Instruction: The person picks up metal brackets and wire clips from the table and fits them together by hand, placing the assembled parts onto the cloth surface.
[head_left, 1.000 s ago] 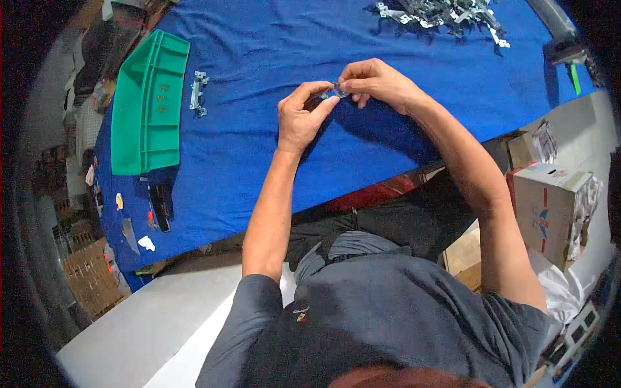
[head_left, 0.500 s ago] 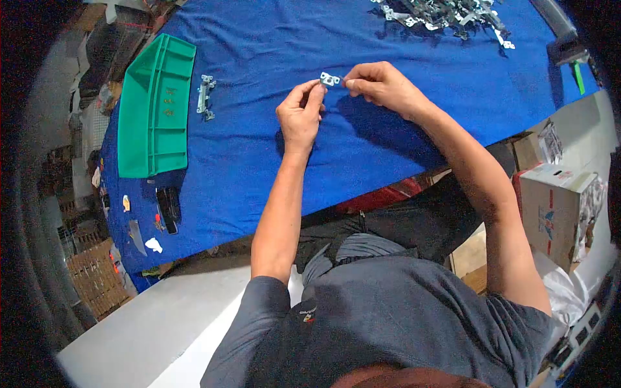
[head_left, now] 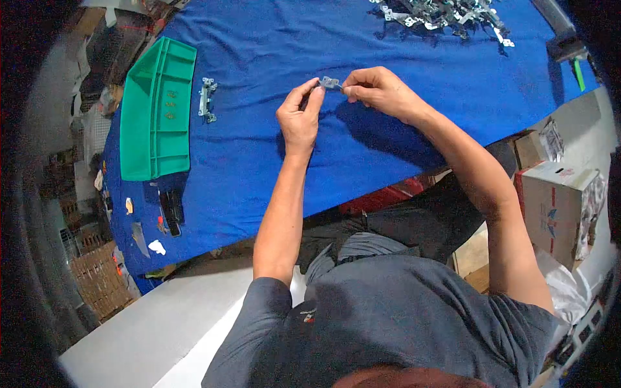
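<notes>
At the left, a green tray [head_left: 139, 129] lies on the blue-covered counter [head_left: 252, 155], its divided strip to the right. Small brownish pieces [head_left: 170, 105] sit within this strip; the dividers probably keep them from scattering. Near the tray's near end lies a black object [head_left: 171, 210], with a white scrap [head_left: 157, 246] nearer the counter edge. A metal bracket [head_left: 207, 100] lies just right of the tray, apart from the others, presumably for easy reach.

The left hand [head_left: 299, 126] pinches the left end of a small metal part [head_left: 330, 83], thumb against fingers. The right hand [head_left: 383, 94] closes in a narrow pinch at its right end. The part is held above the counter between both hands; this two-ended grip likely steadies it and leaves its middle accessible. A pile of metal parts [head_left: 446, 16] lies at the far right, clear of the hands.

Fingertips cover both ends of the held part, so its full outline cannot be confirmed. The far side of the pile is cut off. The brownish pieces are too small to identify.
</notes>
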Tool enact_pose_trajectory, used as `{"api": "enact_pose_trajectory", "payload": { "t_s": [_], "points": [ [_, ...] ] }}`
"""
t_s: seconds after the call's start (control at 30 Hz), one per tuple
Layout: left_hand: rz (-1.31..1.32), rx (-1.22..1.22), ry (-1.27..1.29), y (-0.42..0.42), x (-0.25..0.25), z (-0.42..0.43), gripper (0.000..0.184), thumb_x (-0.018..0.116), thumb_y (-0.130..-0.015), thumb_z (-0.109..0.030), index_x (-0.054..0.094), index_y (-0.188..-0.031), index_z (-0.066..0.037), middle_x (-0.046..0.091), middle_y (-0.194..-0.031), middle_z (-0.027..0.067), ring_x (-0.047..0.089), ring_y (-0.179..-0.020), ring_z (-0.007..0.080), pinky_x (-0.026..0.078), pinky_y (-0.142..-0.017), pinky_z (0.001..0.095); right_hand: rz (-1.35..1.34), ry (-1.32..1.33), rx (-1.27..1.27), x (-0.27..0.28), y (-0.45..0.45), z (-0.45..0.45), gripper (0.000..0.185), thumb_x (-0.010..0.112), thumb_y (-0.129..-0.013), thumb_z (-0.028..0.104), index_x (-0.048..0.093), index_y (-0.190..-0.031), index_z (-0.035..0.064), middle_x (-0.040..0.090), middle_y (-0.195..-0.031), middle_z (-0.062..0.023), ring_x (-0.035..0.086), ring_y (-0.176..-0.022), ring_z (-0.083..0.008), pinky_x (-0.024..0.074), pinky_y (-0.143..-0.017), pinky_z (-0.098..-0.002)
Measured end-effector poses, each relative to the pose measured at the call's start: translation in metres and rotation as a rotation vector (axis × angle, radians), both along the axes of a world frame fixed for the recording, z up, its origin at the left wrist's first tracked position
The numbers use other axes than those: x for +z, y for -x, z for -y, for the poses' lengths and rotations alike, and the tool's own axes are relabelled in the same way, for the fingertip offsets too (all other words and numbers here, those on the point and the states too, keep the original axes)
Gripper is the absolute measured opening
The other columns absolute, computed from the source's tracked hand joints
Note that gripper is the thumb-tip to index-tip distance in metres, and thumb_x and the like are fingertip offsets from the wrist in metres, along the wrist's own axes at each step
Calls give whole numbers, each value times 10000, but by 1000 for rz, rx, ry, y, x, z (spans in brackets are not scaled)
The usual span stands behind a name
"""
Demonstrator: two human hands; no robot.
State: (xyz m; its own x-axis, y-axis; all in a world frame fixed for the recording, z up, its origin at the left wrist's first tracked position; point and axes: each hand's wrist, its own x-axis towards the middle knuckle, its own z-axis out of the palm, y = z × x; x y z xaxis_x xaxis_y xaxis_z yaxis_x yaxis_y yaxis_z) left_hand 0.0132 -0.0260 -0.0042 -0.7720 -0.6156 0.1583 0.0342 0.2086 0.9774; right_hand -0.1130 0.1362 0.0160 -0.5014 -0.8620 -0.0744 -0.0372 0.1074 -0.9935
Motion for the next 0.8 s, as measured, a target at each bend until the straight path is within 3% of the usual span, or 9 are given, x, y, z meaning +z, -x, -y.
{"api": "enact_pose_trajectory", "payload": {
  "t_s": [0.2, 0.27, 0.3, 0.37, 0.4, 0.47, 0.57, 0.8],
  "points": [
    [-40, -44, 126, -1, 4, 0, 217, 733, -856, -40, 733, -1071, -15, 681, -925, 29, 590, -803, 65, 471, -702, 212, -129, -17, -19, -10, 6, 1, 177, 606, -938, 192, 664, -923, 26, 589, -740, 30, 480, -632, -55, 393, -564, -248],
    [-55, -59, 174, 0, 6, -1, 231, 744, -840, -34, 736, -1071, -23, 683, -922, 35, 596, -806, 69, 468, -698, 210, -353, -43, -52, -11, 8, 1, 230, 631, -916, 215, 682, -946, -8, 667, -728, -55, 630, -700, -150, 495, -639, -355],
    [-80, -72, 217, 1, 6, -2, 250, 755, -819, -26, 738, -1068, -29, 688, -930, 43, 604, -807, 80, 472, -696, 215, -352, -43, -53, -9, 8, 0, 230, 631, -916, 215, 682, -946, -8, 667, -728, -55, 630, -700, -150, 495, -639, -355],
    [-106, -86, 260, 1, 6, -1, 269, 767, -798, -19, 741, -1065, -35, 693, -938, 52, 613, -807, 91, 475, -693, 220, -341, -81, -31, -3, 7, -2, 138, 617, -921, 133, 655, -940, 1, 593, -747, -2, 528, -649, -76, 466, -612, -258],
    [-96, -115, 312, 0, 6, 1, 277, 761, -798, -9, 738, -1073, -38, 698, -967, 60, 624, -851, 111, 484, -747, 236, -340, -82, -32, -4, 6, -2, 138, 617, -921, 133, 655, -940, 1, 593, -747, -2, 528, -649, -76, 466, -612, -258],
    [-85, -144, 363, -1, 5, 1, 286, 755, -799, 1, 735, -1081, -41, 703, -995, 67, 635, -894, 132, 494, -801, 253, -25, -26, -44, -7, 5, -1, 167, 606, -941, 159, 666, -961, 4, 602, -775, -10, 551, -670, -83, 498, -620, -256],
    [-101, -156, 429, -1, 7, 1, 292, 769, -778, -7, 740, -1066, -45, 705, -999, 73, 641, -908, 149, 496, -809, 264, 217, 95, -21, -10, 10, 0, 208, 608, -957, 205, 671, -995, 10, 609, -798, -9, 568, -699, -87, 518, -628, -252],
    [-98, -210, 484, 0, 8, 1, 295, 780, -762, -7, 745, -1052, -45, 711, -1019, 89, 650, -931, 164, 496, -825, 273, 123, -11, 57, -10, 12, 1, 236, 607, -970, 261, 668, -1000, 35, 586, -776, 16, 545, -688, -69, 484, -600, -230]
  ]
}}
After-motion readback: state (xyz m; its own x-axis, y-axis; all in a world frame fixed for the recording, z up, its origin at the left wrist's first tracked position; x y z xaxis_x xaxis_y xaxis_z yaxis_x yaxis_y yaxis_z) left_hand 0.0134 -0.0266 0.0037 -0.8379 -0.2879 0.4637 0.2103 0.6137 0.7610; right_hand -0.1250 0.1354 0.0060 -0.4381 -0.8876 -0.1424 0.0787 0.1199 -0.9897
